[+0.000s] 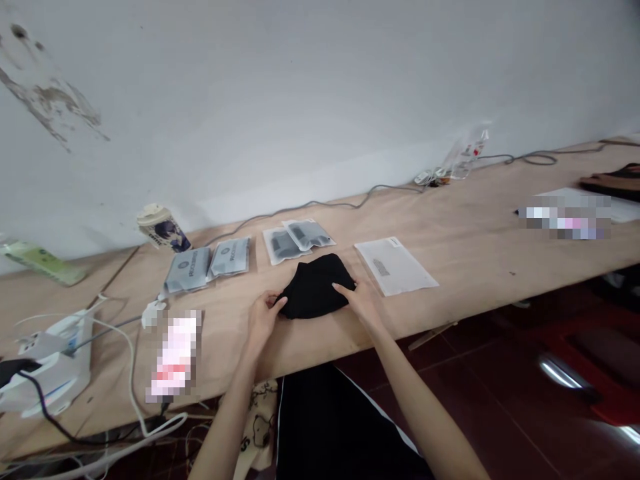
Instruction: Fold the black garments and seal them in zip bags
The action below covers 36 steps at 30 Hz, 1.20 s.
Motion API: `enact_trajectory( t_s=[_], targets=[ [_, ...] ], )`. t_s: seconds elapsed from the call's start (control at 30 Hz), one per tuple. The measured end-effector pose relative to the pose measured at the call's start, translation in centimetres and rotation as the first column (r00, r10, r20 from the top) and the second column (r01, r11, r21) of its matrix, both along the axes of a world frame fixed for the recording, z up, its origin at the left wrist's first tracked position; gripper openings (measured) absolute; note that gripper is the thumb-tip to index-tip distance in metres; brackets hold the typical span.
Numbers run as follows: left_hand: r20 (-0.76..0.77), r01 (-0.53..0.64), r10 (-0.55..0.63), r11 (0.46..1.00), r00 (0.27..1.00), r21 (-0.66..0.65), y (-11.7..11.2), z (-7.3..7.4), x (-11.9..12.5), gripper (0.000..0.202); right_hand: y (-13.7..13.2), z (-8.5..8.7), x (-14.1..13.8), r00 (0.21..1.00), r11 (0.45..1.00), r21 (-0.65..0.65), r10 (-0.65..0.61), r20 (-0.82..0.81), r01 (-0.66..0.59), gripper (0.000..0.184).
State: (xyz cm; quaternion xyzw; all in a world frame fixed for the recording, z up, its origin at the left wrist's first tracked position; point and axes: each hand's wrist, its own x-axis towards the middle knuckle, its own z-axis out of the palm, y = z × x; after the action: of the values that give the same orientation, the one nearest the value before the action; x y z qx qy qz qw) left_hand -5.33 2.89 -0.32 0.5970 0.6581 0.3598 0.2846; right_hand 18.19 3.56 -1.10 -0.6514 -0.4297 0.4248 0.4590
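Observation:
A folded black cloth lies on the wooden bench in front of me. My left hand pinches the cloth's left edge between thumb and fingers. My right hand rests on its right side, fingers laid flat over the fabric. An empty clear plastic bag lies just right of the cloth. Behind the cloth are two clear bags with dark contents and two grey packed bags.
A paper cup stands at the back left near a green pack. A white device with cables sits at the left edge. Cables run along the wall. Dark items lie at the far right.

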Motion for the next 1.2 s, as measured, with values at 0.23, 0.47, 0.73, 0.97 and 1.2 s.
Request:
enact_trajectory(
  t_s=[0.23, 0.47, 0.73, 0.97, 1.2],
  targets=[
    [0.196, 0.113, -0.124, 0.991, 0.973, 0.066, -1.0, 3.5, -1.7, 0.031, -0.6, 1.4, 0.2, 1.000, 1.000, -0.003, 0.022, -0.004, -0.022, 0.029],
    [0.044, 0.484, -0.483, 0.866, 0.875, -0.125, -1.4, 4.2, -4.0, 0.028, -0.6, 1.4, 0.0, 0.998, 0.999, 0.029, 0.016, 0.061, -0.017, 0.029],
    [0.005, 0.530, -0.546, 0.811, 0.838, -0.247, -0.9, 5.0, -5.2, 0.036, -0.7, 1.0, -0.3, 0.996, 0.996, 0.074, 0.046, -0.076, -0.040, 0.033],
    [-0.370, 0.173, -0.241, 0.963, 0.897, -0.207, -0.8, 3.2, -2.9, 0.028, -0.6, 0.7, -0.6, 0.997, 0.997, 0.044, -0.063, -0.050, 0.066, 0.036],
    [-0.404, 0.260, -0.122, 0.915, 0.907, 0.309, -2.3, 3.4, 1.8, 0.029, -0.5, 0.3, -1.5, 0.985, 0.982, 0.124, -0.132, -0.109, 0.145, 0.048]
  ],
)
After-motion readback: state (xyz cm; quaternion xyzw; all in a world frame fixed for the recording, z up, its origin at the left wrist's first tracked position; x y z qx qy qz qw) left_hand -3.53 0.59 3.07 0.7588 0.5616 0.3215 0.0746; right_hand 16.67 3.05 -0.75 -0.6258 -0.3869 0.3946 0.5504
